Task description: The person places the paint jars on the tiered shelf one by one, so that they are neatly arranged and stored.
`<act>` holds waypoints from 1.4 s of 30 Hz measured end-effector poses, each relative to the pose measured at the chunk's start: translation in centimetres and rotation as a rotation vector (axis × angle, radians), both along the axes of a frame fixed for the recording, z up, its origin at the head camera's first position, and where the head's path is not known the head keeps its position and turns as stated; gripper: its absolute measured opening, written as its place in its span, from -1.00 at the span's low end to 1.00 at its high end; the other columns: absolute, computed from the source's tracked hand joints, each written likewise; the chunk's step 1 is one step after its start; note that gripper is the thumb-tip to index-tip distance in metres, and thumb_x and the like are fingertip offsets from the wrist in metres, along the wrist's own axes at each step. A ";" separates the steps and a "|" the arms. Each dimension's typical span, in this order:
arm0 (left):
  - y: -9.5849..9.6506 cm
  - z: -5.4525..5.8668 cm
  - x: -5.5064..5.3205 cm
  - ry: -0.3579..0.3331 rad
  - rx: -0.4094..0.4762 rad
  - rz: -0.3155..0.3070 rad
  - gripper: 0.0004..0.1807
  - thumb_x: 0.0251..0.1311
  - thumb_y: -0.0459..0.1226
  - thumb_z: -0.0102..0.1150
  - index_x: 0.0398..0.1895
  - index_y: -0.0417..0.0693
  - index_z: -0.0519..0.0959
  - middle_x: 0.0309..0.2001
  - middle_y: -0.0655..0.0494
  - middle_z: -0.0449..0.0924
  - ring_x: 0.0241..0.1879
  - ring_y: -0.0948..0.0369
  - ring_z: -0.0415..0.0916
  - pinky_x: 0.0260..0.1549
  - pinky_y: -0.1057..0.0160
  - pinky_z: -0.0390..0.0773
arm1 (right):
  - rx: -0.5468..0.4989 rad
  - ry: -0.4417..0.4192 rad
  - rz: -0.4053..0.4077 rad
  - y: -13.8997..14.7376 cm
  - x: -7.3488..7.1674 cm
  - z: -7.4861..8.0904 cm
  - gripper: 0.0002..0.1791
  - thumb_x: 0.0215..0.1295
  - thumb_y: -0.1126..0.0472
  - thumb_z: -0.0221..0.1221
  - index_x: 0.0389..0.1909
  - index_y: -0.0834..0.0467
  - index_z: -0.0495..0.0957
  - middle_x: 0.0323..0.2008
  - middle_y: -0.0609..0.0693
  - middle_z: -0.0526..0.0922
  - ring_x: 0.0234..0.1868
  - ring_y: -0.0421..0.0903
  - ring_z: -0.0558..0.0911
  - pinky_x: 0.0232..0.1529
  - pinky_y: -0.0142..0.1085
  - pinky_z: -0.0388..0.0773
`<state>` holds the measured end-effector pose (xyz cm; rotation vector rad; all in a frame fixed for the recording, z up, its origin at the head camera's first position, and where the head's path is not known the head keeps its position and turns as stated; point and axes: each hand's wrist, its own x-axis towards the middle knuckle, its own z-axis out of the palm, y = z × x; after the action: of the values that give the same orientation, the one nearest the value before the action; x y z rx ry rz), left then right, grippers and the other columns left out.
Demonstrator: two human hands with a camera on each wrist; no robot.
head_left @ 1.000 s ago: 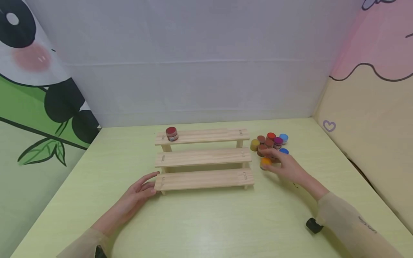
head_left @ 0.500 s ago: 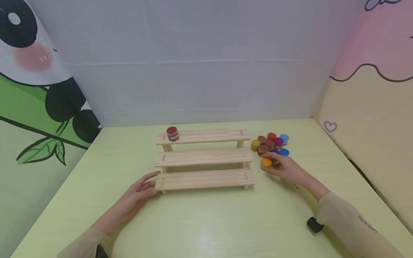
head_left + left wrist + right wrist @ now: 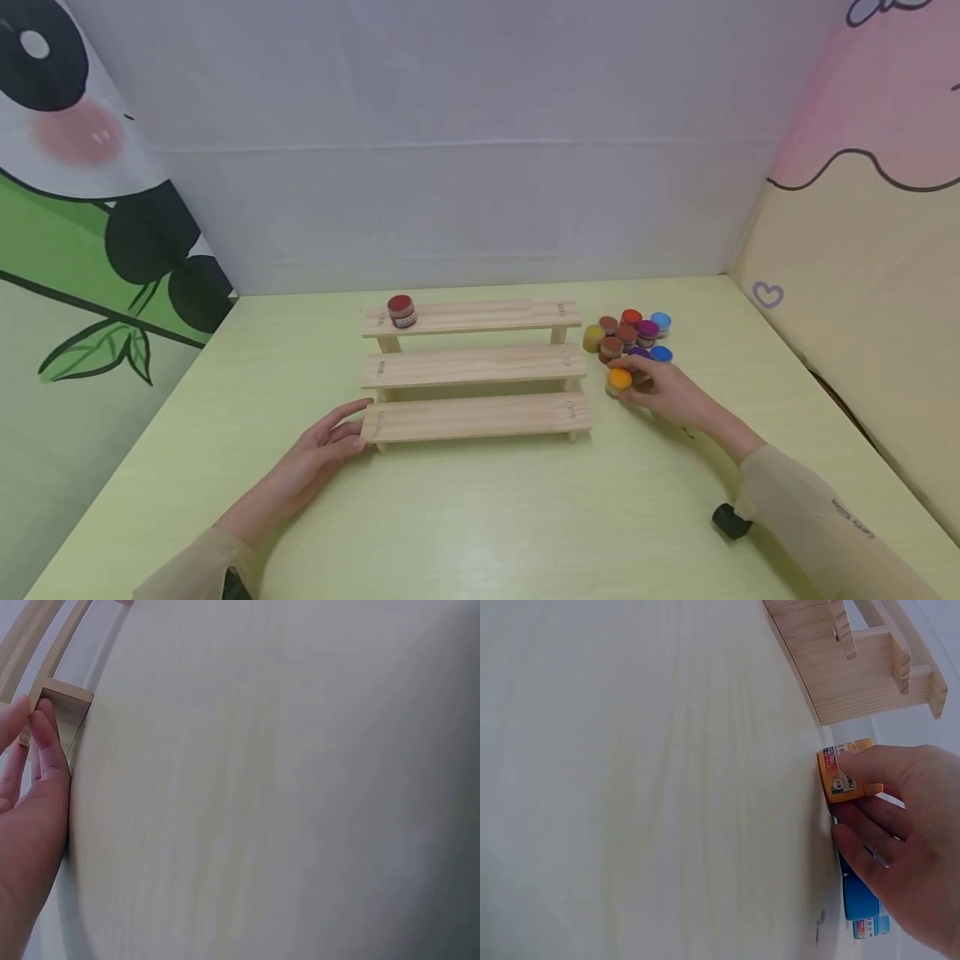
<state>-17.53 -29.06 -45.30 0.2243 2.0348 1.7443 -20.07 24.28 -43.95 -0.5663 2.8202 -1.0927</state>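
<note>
A three-tier wooden display stand (image 3: 476,417) stands on the table, with a dark red paint jar (image 3: 401,311) at the left of its top tier. My left hand (image 3: 315,458) grips the left end of the lowest tier, thumb and fingers on either side of the wood in the left wrist view. Right of the stand, my right hand (image 3: 667,396) pinches an orange paint jar (image 3: 844,771), its thumb across the label. That jar sits upright at the near side of a cluster of paint jars (image 3: 627,335). Part of the cluster is hidden behind the fingers.
The cluster has brown, red, purple, blue and yellow jars close together, including a yellow jar (image 3: 593,338) beside the stand's right end. A pale wall sheet (image 3: 480,208) closes the table's back. Printed panels border both sides.
My right fingers have drawn in around the orange jar, and a purple lid shows behind them. The left hand keeps its place on the stand.
</note>
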 end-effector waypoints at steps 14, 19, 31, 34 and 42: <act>0.1 0.3 0.4 -0.007 -0.018 0.019 -0.28 0.41 -0.20 0.07 0.55 0.09 0.03 0.18 0.27 0.51 0.14 0.41 0.51 0.09 0.51 0.45 | -0.003 0.006 -0.013 0.1 0.3 0.0 -0.52 0.31 0.30 0.25 0.24 0.20 0.47 0.12 0.14 0.58 0.09 0.07 0.58 0.08 -0.07 0.61; 0.1 0.3 0.4 -0.012 -0.018 0.020 -0.28 0.41 -0.20 0.08 0.56 0.09 0.02 0.20 0.27 0.50 0.15 0.42 0.50 0.09 0.51 0.44 | 0.009 0.019 -0.009 0.1 0.4 0.3 -0.52 0.30 0.29 0.26 0.24 0.20 0.48 0.10 0.12 0.60 0.04 0.03 0.59 0.03 -0.17 0.63; 0.1 0.2 0.4 -0.011 -0.015 0.017 -0.28 0.41 -0.19 0.08 0.56 0.10 0.03 0.24 0.21 0.48 0.15 0.41 0.49 0.09 0.51 0.44 | 0.032 0.094 -0.032 0.5 0.3 1.5 -0.51 0.27 0.24 0.31 0.23 0.15 0.50 0.04 0.08 0.66 -0.03 -0.02 0.60 0.00 -0.09 0.62; 0.0 0.2 0.3 -0.015 -0.026 0.029 -0.27 0.41 -0.18 0.09 0.56 0.13 0.03 0.25 0.20 0.48 0.16 0.41 0.49 0.10 0.50 0.44 | 0.019 0.101 -0.027 0.5 0.2 1.8 -0.52 0.25 0.25 0.32 0.19 0.18 0.52 0.02 0.09 0.66 -0.02 0.00 0.61 0.02 -0.05 0.62; 0.1 0.1 0.3 -0.012 -0.033 0.029 -0.28 0.40 -0.18 0.09 0.55 0.12 0.04 0.25 0.19 0.48 0.15 0.41 0.50 0.09 0.50 0.44 | -0.005 0.123 -0.015 0.3 0.3 2.2 -0.55 0.23 0.26 0.33 0.14 0.20 0.53 0.03 0.16 0.65 -0.04 0.06 0.68 0.01 -0.05 0.64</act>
<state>-17.22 -28.98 -45.17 0.1746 2.0665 1.7232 -19.73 24.60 -41.73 -0.6346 2.9311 -1.1050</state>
